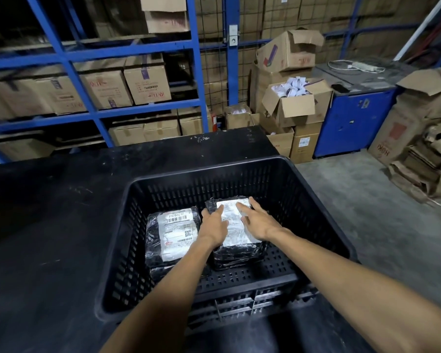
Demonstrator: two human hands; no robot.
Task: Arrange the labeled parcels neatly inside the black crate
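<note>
Black crate (pixel 316 200) sits on dark table (pixel 49 225), slotted walls, two parcels on floor side by side. Left parcel (pixel 173 233): black wrap, white label with barcodes, face up. Right parcel (pixel 237 250): same black wrap, glossy label. Left hand (pixel 214 224) and right hand (pixel 259 222) lie flat on right parcel, fingers spread, not gripping.

Left hand (pixel 214 225) and right hand (pixel 259 222) lie flat on the right parcel (pixel 236 250) inside the black crate (pixel 163 182).
</note>
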